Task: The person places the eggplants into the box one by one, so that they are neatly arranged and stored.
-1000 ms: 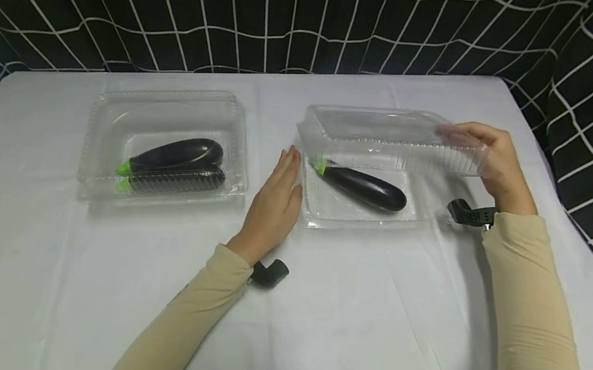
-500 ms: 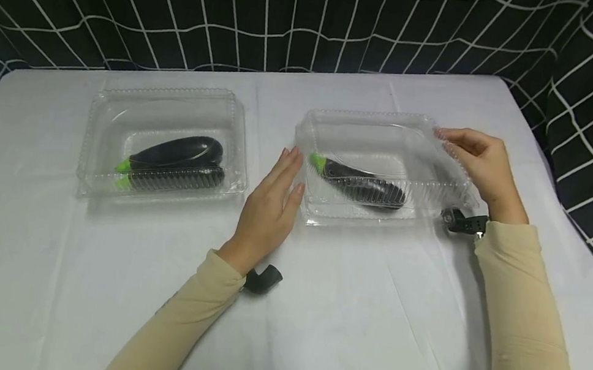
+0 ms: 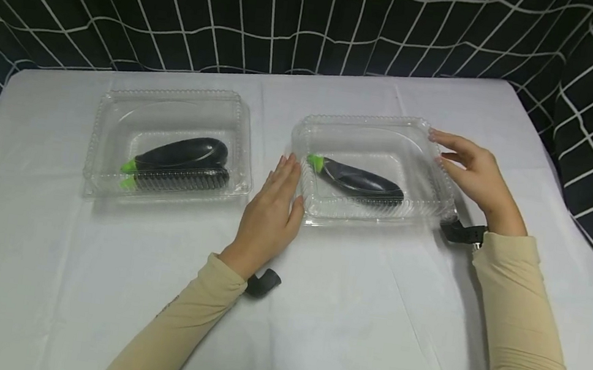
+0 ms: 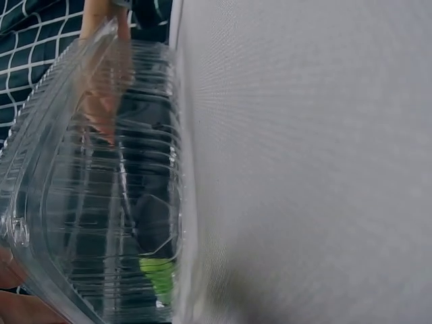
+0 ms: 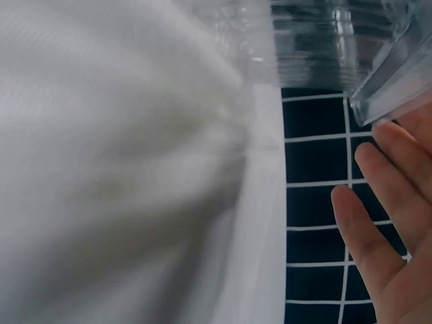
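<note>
In the head view a clear plastic container (image 3: 320, 220) stands right of centre with one dark eggplant (image 3: 360, 182) inside, its green stem end to the left. The domed clear lid (image 3: 376, 124) lies over it. My right hand (image 3: 478, 173) has thumb and index finger at the lid's right edge, pinching it; its other fingers are straight in the right wrist view. Fingers together and straight, my left hand (image 3: 268, 215) touches the container's left side. In the left wrist view the eggplant's green end (image 4: 159, 278) shows through the ribbed wall.
To the left stands a similar covered container (image 3: 174, 96) with a dark eggplant (image 3: 183, 156); a second shape below it, behind the ribs, may be another or a reflection. A white cloth (image 3: 340, 326) covers the table. White netting (image 3: 304, 35) over black fabric hangs behind.
The lid has come down from a raised tilt over the container, with the right hand moving slightly left and down along with it. The left hand stays at the container's left side.
</note>
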`<state>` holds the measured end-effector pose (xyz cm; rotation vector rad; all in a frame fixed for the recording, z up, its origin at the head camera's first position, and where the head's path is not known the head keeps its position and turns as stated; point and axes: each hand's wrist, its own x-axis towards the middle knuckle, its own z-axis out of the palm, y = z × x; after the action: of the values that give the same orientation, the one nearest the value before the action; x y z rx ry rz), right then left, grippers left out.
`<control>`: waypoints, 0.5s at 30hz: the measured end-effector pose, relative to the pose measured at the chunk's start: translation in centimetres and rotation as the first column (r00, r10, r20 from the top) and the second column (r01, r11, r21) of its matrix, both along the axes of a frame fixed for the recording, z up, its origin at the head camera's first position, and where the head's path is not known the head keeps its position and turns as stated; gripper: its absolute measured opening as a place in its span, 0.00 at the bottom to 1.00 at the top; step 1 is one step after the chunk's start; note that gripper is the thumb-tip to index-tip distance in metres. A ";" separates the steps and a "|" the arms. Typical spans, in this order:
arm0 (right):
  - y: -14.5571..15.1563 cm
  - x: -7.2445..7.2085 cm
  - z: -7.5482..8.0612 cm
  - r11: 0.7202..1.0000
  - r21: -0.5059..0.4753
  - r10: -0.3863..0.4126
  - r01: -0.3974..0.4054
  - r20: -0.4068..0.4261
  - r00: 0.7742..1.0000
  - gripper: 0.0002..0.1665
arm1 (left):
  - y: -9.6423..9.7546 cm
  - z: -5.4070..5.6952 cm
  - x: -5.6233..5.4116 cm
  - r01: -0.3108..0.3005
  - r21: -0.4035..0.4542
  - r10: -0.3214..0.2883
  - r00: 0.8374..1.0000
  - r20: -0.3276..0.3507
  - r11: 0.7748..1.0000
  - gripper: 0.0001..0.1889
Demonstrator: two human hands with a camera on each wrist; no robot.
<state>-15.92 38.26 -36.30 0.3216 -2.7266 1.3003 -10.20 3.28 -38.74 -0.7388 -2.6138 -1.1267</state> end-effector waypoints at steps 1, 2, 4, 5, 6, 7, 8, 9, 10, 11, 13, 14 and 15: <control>-0.1 0.0 0.0 1.000 -0.009 -0.014 0.014 -0.007 1.000 0.22 | 0.0 0.0 0.0 -0.003 -0.004 0.003 1.000 -0.005 1.000 0.25; -0.2 0.1 -0.1 0.999 -0.012 -0.035 0.035 -0.015 0.999 0.22 | 0.0 -0.1 0.1 -0.005 -0.005 0.005 1.000 -0.010 1.000 0.25; -0.4 0.3 0.0 0.996 -0.008 -0.085 0.084 -0.045 0.995 0.20 | 0.1 -0.2 0.1 -0.009 -0.007 0.008 1.000 -0.023 1.000 0.25; -0.5 0.4 0.1 0.994 0.002 -0.109 0.110 -0.066 0.992 0.19 | 0.1 -0.3 0.1 -0.011 -0.006 0.010 0.999 -0.030 1.000 0.25; -0.6 0.7 0.2 0.991 0.012 -0.129 0.131 -0.088 0.988 0.18 | 0.2 -0.3 0.1 -0.013 -0.006 0.013 0.999 -0.035 1.000 0.25; -0.6 0.9 0.3 0.988 0.031 -0.148 0.152 -0.111 0.983 0.17 | 0.2 -0.3 0.1 -0.016 -0.006 0.016 0.999 -0.040 1.000 0.25; -0.7 1.3 0.5 0.985 0.050 -0.159 0.167 -0.128 0.979 0.17 | 0.3 -0.4 0.1 -0.019 -0.005 0.019 0.999 -0.044 1.000 0.25; -0.7 1.6 0.6 0.983 0.062 -0.162 0.172 -0.140 0.977 0.16 | 0.3 -0.4 0.1 -0.022 -0.005 0.022 0.999 -0.047 1.000 0.26; -0.7 2.0 0.7 0.982 0.074 -0.159 0.171 -0.147 0.976 0.15 | 0.4 -0.4 0.1 -0.026 -0.005 0.026 0.998 -0.049 1.000 0.26; -0.7 2.3 0.8 0.982 0.086 -0.153 0.167 -0.149 0.977 0.15 | 0.4 -0.5 0.1 -0.030 -0.003 0.029 0.998 -0.050 1.000 0.26; -0.6 3.1 0.8 0.984 0.098 -0.135 0.150 -0.147 0.980 0.15 | 0.4 -0.5 0.2 -0.033 -0.004 0.033 0.998 -0.051 0.999 0.26; -0.6 3.5 0.8 0.986 0.092 -0.127 0.141 -0.146 0.981 0.16 | 0.4 -0.5 0.2 -0.035 -0.005 0.034 0.998 -0.050 0.999 0.26; -0.5 3.9 0.8 0.988 0.080 -0.120 0.132 -0.142 0.983 0.16 | 0.3 -0.5 0.2 -0.037 -0.008 0.037 0.998 -0.049 0.999 0.26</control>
<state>-12.04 37.73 -35.51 0.2313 -2.6469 1.0851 -10.00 3.59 -39.25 -0.7072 -2.5832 -1.0740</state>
